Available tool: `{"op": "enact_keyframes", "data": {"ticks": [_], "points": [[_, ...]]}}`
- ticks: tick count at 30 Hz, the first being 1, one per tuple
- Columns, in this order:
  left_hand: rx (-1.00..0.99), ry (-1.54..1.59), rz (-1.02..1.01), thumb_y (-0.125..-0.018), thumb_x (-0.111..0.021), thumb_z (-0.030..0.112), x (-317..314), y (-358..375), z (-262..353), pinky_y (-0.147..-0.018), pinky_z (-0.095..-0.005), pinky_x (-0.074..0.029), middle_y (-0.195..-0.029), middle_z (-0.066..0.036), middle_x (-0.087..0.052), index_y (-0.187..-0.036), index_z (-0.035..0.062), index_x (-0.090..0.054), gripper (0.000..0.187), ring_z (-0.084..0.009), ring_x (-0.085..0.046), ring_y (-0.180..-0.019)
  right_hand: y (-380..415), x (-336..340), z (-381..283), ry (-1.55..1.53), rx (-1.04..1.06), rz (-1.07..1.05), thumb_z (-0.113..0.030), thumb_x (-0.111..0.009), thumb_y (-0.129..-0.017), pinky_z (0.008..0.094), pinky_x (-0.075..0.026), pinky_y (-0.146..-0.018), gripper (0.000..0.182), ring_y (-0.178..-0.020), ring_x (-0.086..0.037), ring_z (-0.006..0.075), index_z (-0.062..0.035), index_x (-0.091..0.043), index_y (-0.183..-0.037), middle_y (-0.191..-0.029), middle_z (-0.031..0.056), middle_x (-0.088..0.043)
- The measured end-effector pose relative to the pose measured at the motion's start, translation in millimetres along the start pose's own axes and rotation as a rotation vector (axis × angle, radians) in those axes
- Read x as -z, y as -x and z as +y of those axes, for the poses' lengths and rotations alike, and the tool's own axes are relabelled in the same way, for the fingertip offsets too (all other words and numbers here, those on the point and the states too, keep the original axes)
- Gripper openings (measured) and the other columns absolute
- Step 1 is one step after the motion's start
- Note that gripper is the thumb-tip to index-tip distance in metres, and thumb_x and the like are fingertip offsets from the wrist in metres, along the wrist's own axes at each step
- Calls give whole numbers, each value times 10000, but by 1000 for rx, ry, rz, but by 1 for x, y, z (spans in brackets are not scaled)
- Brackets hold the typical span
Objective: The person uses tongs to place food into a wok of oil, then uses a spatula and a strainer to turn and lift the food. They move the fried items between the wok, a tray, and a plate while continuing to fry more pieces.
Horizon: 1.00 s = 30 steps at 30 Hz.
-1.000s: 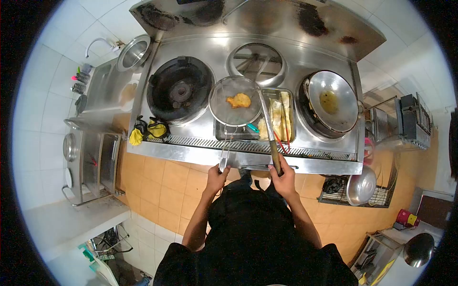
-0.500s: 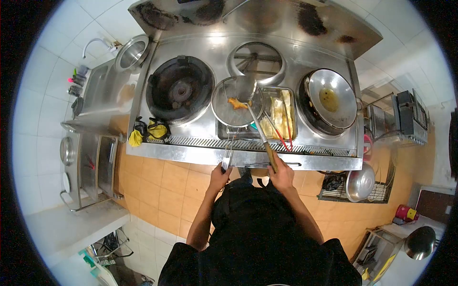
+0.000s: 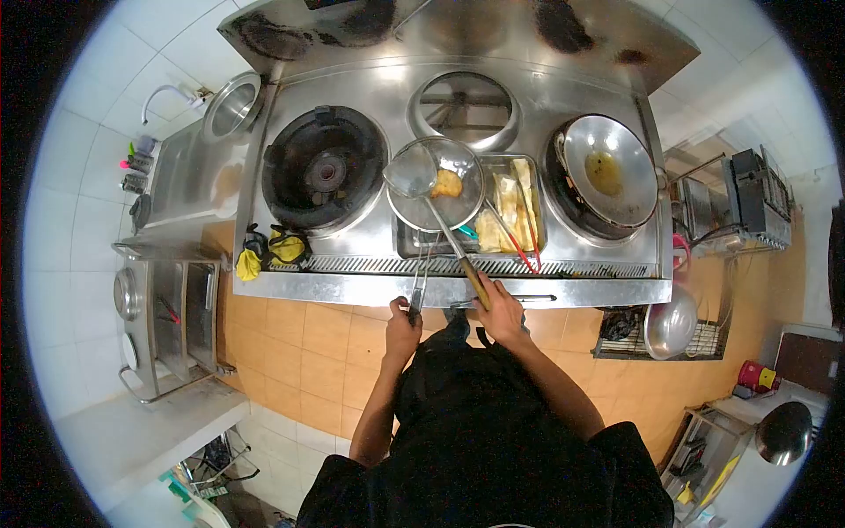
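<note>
My left hand (image 3: 403, 327) is closed on the metal handle of a large round strainer (image 3: 458, 217). One golden-brown fried piece (image 3: 447, 183) lies in the strainer's bowl. In my right hand (image 3: 500, 310) is the wooden handle of a long ladle (image 3: 411, 171), its round metal head over the left part of the strainer. Partly under the strainer sits a rectangular metal tray (image 3: 543, 231) with crumpled oil-stained paper (image 3: 504, 211). Red-handled tongs (image 3: 519, 248) lie across the tray, and a small green item (image 3: 467, 231) shows beside the strainer rim.
A wok (image 3: 634, 198) with some oil rests on the right burner. To the left is a blackened burner (image 3: 290, 198), with yellow-and-black cloths (image 3: 286, 246) near the front edge. Behind the strainer is a round metal ring (image 3: 506, 132). A metal bowl (image 3: 233, 106) stands at back left.
The ladle head has moved left across the strainer, away from the fried piece, which now lies flatter in the bowl. My right hand has shifted left and slightly up.
</note>
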<state>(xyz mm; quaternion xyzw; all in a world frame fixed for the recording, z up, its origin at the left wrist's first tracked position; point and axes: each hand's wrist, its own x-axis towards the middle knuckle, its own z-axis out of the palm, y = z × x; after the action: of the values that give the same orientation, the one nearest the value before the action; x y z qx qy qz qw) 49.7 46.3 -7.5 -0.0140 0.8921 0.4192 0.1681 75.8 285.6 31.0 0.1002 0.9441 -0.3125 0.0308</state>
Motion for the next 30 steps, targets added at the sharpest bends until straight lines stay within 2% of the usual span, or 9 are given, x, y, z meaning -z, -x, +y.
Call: {"op": "enact_keyframes", "data": {"ticks": [12, 14, 15, 17, 20, 21, 24, 27, 30], "points": [[82, -150, -113, -870, -630, 179, 7, 3, 12, -725, -530, -488, -859, -257, -663, -1228, 47, -321, 491, -448, -647, -800, -2, 5, -6, 84, 41, -60, -302, -685, -836, 464, -543, -751, 590, -916, -645, 362, -127, -477, -1359, -1073, 138, -565], [164, -183, -161, -872, -629, 209, 11, 6, 19, -753, -545, -479, -1013, -271, -641, -1238, 51, -334, 496, -460, -632, -897, -8, 17, -3, 3, 8, -1, -306, -683, -831, 494, -520, -787, 588, -987, -607, 377, -111, -484, -1349, -1085, 150, -556], [165, -185, -161, -872, -629, 209, 13, 7, 22, -753, -545, -479, -1013, -271, -641, -1238, 51, -334, 496, -460, -632, -897, -14, 20, 3, 1, 8, -2, -306, -683, -831, 494, -520, -787, 588, -987, -607, 377, -111, -484, -1349, -1085, 150, -556], [124, -351, -57, -861, -643, 226, 12, 12, 27, -780, -539, -474, -1120, -230, -592, -1223, 61, -389, 472, -433, -595, -995, -29, 28, 25, 228, 69, 361, -311, -705, -805, 514, -475, -842, 622, -1081, -528, 385, -95, -490, -1347, -1133, 163, -525], [-52, -424, 61, -838, -668, 212, 9, 7, 36, -815, -516, -467, -1150, -174, -547, -1196, 71, -445, 444, -390, -543, -1061, -55, 44, 47, 326, -95, 393, -329, -735, -776, 508, -430, -888, 725, -1136, -459, 378, -88, -441, -1392, -1196, 172, -486], [-53, -424, 60, -838, -668, 212, 9, 4, 44, -815, -516, -467, -1150, -174, -547, -1196, 71, -445, 444, -390, -543, -1061, -62, 46, 50, 327, -96, 394, -329, -735, -776, 508, -430, -888, 725, -1136, -459, 378, -88, -441, -1392, -1196, 172, -486], [-154, -458, 33, -801, -693, 167, 2, -13, 66, -839, -497, -460, -1141, -148, -529, -1189, 71, -470, 457, -355, -521, -1073, -79, 47, 54, 345, -259, 83, -362, -743, -775, 500, -412, -919, 876, -1147, -475, 361, -105, -301, -1486, -1270, 173, -467], [-152, -540, 55, -783, -698, 152, -7, -21, 73, -840, -499, -463, -1146, -152, -523, -1208, 72, -480, 484, -358, -517, -1075, -94, 41, 65, 327, -339, -1, -372, -726, -795, 506, -398, -947, 868, -1170, -483, 372, -113, -284, -1496, -1288, 190, -483], [-166, -586, 67, -764, -683, 47, -14, -27, 62, -815, -503, -495, -1125, -178, -514, -1231, 47, -460, 518, -395, -514, -1048, -92, 36, 78, 364, -304, 43, -361, -701, -822, 501, -444, -901, 853, -1106, -549, 374, -87, -257, -1496, -1234, 208, -533]]}}
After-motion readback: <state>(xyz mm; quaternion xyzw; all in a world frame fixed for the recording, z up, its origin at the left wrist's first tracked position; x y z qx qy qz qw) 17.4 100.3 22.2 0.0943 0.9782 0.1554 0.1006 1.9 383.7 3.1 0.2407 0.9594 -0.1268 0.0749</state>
